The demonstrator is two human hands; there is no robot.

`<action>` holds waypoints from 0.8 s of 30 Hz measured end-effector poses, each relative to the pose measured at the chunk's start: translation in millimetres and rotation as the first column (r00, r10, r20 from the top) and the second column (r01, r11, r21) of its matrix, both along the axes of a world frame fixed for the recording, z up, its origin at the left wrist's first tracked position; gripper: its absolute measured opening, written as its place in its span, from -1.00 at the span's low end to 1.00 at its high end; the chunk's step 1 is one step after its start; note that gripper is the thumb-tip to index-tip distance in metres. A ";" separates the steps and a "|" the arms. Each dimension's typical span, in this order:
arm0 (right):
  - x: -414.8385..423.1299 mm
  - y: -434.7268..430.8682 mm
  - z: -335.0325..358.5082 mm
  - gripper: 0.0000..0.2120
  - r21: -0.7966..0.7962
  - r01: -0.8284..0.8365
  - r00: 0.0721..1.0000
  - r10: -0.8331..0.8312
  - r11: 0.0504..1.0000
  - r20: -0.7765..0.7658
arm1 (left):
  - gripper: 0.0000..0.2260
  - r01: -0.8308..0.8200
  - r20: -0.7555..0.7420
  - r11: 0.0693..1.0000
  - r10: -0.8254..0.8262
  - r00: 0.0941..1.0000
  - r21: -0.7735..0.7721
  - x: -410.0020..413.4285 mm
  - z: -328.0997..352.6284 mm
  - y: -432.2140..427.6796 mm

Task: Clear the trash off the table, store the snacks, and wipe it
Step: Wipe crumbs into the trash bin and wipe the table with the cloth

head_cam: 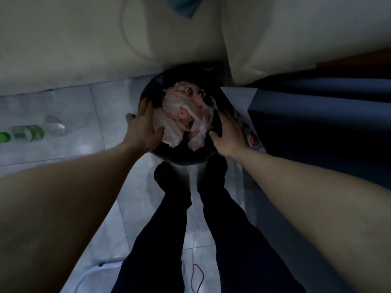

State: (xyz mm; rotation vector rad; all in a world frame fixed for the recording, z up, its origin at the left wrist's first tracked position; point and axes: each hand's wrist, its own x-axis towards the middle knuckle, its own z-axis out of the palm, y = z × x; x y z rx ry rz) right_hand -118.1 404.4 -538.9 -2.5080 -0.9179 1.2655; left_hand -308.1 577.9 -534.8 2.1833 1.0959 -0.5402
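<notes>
A round black trash bin (182, 157) stands on the tiled floor in front of my feet, in a corner of the room. A crumpled pink plastic bag (186, 115) fills its top. My left hand (143, 127) grips the bin's left rim, thumb against the pink bag. My right hand (229, 136) rests on the bin's right rim with its fingers spread. The scene is dim.
A clear plastic bottle (27, 133) with a green cap and label lies on the floor at far left. White walls (84, 49) rise behind the bin. A dark blue surface (317, 115) is at the right, with a small wrapper (252, 139) beside the bin. Cables (197, 275) trail near my legs.
</notes>
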 end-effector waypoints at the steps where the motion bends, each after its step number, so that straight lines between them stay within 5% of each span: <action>1: -1.2 2.1 5.1 -0.35 0.001 -0.017 1.000 0.017 1.000 0.007 | -0.23 -0.005 -0.001 1.000 0.005 1.000 0.018 -2.8 4.9 0.8; 7: -12.2 18.1 56.8 -0.24 -0.030 -0.086 0.995 0.088 0.996 0.053 | -0.27 -0.057 -0.033 0.988 0.062 0.998 0.142 -15.2 54.2 3.0; 19: -11.7 43.2 201.0 -0.31 0.034 -0.164 0.952 0.149 0.986 0.269 | -0.36 0.137 -0.135 0.925 -0.094 0.986 0.355 -10.3 208.6 18.7; 24: -1.8 49.5 268.9 -0.32 0.066 -0.185 0.924 0.151 0.981 0.350 | -0.32 0.075 -0.142 0.917 -0.020 0.990 0.391 -2.9 277.8 23.6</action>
